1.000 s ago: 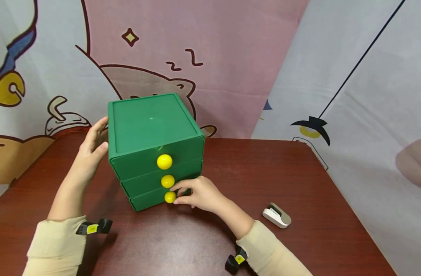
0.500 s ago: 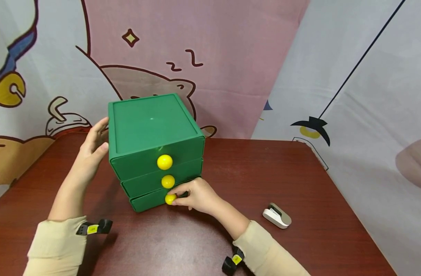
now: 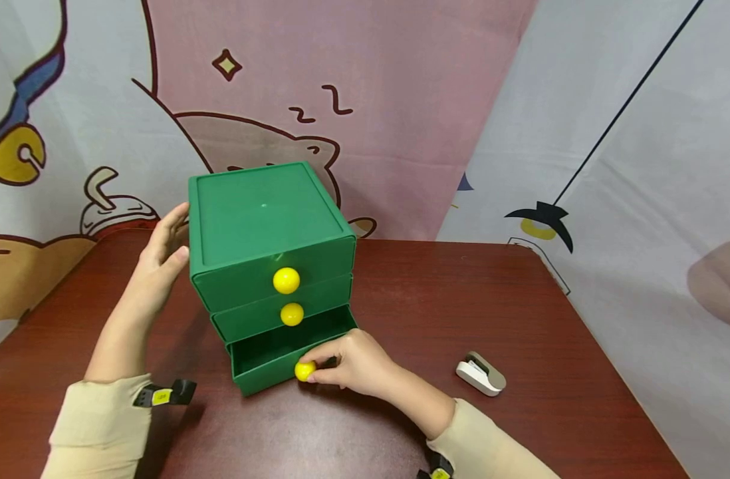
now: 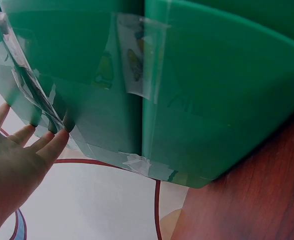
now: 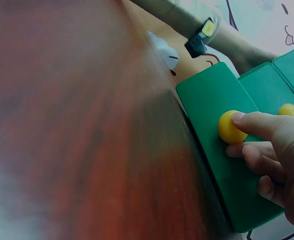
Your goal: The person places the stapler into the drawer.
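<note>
A green three-drawer box (image 3: 263,213) with round yellow knobs stands on the table. Its bottom drawer (image 3: 269,372) is pulled partway out, and the part of its inside that shows holds nothing. My right hand (image 3: 359,362) pinches the bottom yellow knob (image 3: 304,370) between thumb and fingers; the right wrist view shows the same knob (image 5: 231,127) under the thumb. The upper two drawers are closed. My left hand (image 3: 161,256) rests against the box's left side with fingers extended. In the left wrist view its fingertips touch the green side wall (image 4: 187,100), which has clear tape on it.
A small white and grey-brown stapler-like object (image 3: 481,374) lies on the red-brown table (image 3: 550,412) to the right of the box. Behind the table hangs a cartoon-printed cloth (image 3: 401,133).
My right hand has taken hold of the bottom knob and moved toward me, and the bottom drawer has slid out with it. My left hand has stayed at the box's side.
</note>
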`<state>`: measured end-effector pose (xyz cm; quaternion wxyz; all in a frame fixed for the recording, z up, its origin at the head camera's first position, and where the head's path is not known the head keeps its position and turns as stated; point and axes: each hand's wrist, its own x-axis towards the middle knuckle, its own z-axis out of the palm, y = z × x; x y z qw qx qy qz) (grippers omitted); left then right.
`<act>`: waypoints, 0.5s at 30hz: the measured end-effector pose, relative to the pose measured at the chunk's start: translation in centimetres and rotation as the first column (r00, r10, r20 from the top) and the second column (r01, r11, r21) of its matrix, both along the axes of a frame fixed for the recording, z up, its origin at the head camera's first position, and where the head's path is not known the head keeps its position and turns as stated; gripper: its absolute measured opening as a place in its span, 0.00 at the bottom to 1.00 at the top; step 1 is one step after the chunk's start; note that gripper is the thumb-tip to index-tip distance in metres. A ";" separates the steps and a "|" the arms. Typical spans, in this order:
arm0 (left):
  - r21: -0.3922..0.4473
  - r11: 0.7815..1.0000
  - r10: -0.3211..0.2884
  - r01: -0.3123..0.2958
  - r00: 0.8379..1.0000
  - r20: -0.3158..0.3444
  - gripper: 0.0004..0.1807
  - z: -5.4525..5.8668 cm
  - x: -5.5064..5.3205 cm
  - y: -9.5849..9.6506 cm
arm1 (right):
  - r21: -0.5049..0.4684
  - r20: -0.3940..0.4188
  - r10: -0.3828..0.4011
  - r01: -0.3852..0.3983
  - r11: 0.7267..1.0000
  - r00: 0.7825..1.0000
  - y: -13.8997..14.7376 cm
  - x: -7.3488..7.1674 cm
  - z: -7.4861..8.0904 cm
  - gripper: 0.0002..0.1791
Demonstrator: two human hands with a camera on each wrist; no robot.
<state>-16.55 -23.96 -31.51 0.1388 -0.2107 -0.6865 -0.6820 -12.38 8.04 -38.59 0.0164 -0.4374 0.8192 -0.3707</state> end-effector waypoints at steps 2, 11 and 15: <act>0.005 1.000 -0.001 0.001 1.000 -0.005 0.34 0.0 0.0 0.0 | 0.003 -0.024 0.007 -0.007 1.000 1.000 0.2 0.4 0.0 0.10; 0.005 1.000 -0.002 0.002 1.000 -0.003 0.34 0.0 0.0 0.1 | 0.030 -0.093 0.031 -0.029 0.999 0.995 1.3 2.2 -0.1 0.09; 0.006 1.000 -0.003 0.003 1.000 -0.005 0.34 0.0 0.0 0.1 | 0.038 -0.123 0.052 -0.047 0.998 0.991 1.6 2.7 0.0 0.08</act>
